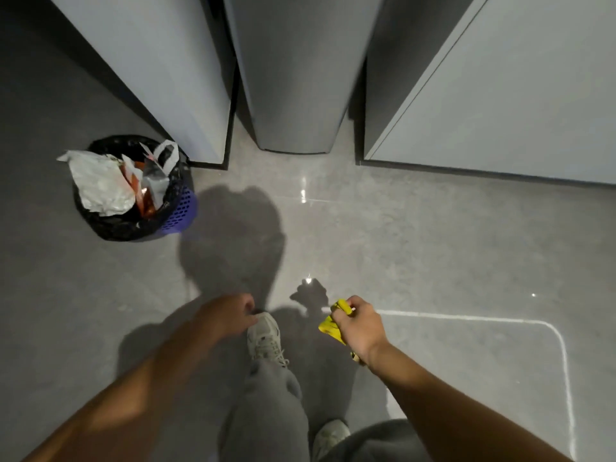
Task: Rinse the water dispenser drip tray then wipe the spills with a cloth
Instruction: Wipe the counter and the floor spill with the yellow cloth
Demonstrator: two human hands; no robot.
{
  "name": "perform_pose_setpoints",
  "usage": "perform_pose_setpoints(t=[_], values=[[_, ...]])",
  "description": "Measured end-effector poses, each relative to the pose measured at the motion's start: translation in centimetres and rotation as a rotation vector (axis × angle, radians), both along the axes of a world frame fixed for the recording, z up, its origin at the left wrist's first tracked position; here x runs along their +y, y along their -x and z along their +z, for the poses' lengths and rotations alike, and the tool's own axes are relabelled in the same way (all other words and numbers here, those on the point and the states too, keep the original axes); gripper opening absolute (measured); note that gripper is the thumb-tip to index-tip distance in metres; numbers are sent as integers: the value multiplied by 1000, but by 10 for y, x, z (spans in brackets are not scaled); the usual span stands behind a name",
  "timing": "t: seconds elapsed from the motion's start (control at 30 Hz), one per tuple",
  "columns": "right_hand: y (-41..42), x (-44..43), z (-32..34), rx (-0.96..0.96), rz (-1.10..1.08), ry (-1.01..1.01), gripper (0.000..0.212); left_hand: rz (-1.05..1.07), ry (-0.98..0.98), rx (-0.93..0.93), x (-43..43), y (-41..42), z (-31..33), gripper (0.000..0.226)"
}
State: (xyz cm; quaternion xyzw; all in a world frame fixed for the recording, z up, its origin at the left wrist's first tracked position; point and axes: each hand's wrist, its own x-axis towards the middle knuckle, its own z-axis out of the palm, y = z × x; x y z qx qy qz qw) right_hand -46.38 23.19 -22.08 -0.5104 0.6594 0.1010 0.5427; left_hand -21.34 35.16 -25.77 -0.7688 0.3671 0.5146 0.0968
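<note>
— Grey floor tiles (pixel 416 235) are gleaming below the cabinets (pixel 150 78). What are the hands doing?
— The right hand (pixel 358 325) is gripping the bunched yellow cloth (pixel 328 326) beside the pale sneaker (pixel 265 338). The left hand (pixel 226 315) is hanging loosely curled, holding nothing.
— Any writing?
— Wrappers (pixel 140 191) in the purple waste basket (pixel 182 216) are showing print too blurred to read.

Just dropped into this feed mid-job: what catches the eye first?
The bright yellow cloth bunched in the right hand, low centre-right over the grey floor. Next, the overfilled purple waste bin with a black liner at left, beside a pale cabinet. The left hand hangs empty above a pale shoe.
</note>
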Motion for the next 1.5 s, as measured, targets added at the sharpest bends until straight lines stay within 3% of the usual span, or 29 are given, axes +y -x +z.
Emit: perform_pose_setpoints(t=[0.27, 0.37, 0.47, 0.7, 1.0, 1.13, 1.2, 1.4, 1.5], values=[[33, -35, 284, -63, -131, 118, 10, 89, 67, 66, -24, 3, 266, 32], [50, -59, 358, -113, -217, 178, 10, 107, 134, 61, -50, 3, 336, 16], [70, -88, 406, -196, -323, 227, 9, 54, 191, 38, -89, 8, 382, 14], [114, -197, 435, -343, -541, 316, 14, 37, 432, -40, -221, 43, 452, 6], [169, -400, 478, -333, -389, 494, 13, 88, 681, -65, -413, 104, 507, 15], [175, -475, 489, -323, -361, 490, 17, 121, 738, -31, -489, 118, 518, 17], [172, -511, 490, -307, -356, 494, 18, 110, 746, -34, -524, 121, 522, 7], [157, -609, 484, -250, -359, 524, 7, 74, 705, -55, -629, 112, 506, 21], [156, -651, 478, -175, -309, 528, 14, 54, 680, -38, -672, 104, 489, 34]])
